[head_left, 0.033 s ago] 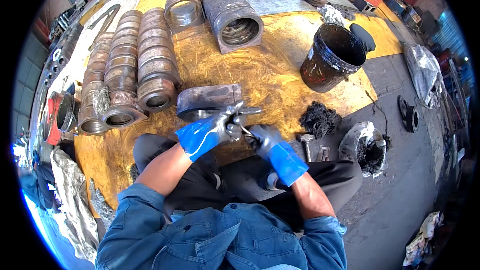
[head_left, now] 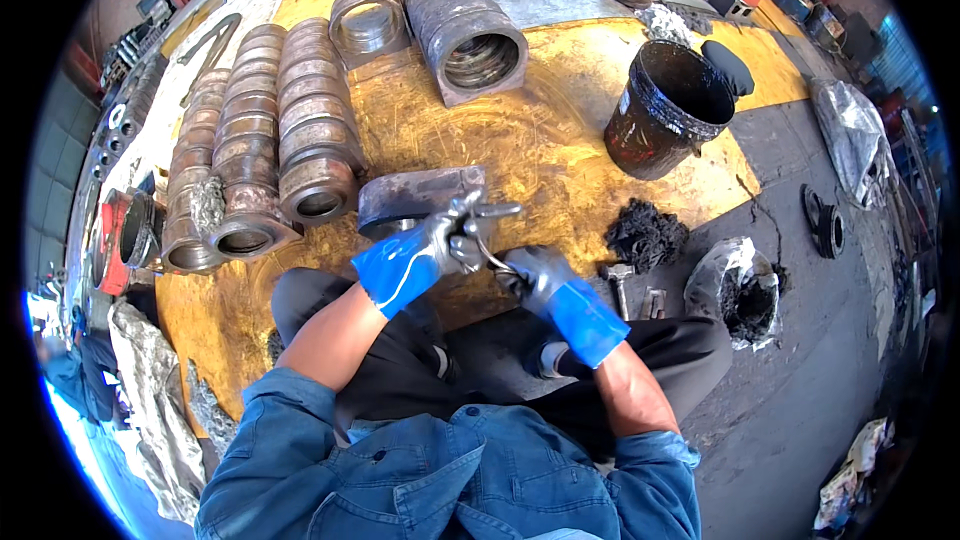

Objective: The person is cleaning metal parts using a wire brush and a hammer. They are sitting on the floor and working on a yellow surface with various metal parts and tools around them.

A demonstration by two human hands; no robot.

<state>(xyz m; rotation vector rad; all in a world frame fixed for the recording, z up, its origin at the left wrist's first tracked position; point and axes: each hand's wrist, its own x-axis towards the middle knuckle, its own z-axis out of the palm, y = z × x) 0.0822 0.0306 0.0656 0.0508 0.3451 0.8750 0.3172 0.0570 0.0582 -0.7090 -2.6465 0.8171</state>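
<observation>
Both my hands wear blue gloves with grey, smeared fingers. My left hand (head_left: 455,240) is closed with a finger stretched out to the right, in front of a heavy metal bearing housing (head_left: 420,192) lying on the floor. My right hand (head_left: 535,275) is closed just right of it and slightly nearer me. Between the two hands runs a thin curved grey strip (head_left: 491,257), gripped at its ends. Its exact kind I cannot make out, and the fingers hide its ends.
Rows of rusty ring-shaped housings (head_left: 248,130) lie at the left. More housings (head_left: 465,25) stand farther back. A black-smeared bucket (head_left: 655,125) is at the right. Near my right knee lie black fibre (head_left: 648,233), a hammer (head_left: 619,285) and an open plastic bag (head_left: 735,295).
My right hand has drawn slightly right, away from the left, and more of the grey strip shows between them. The whole view has shifted a little.
</observation>
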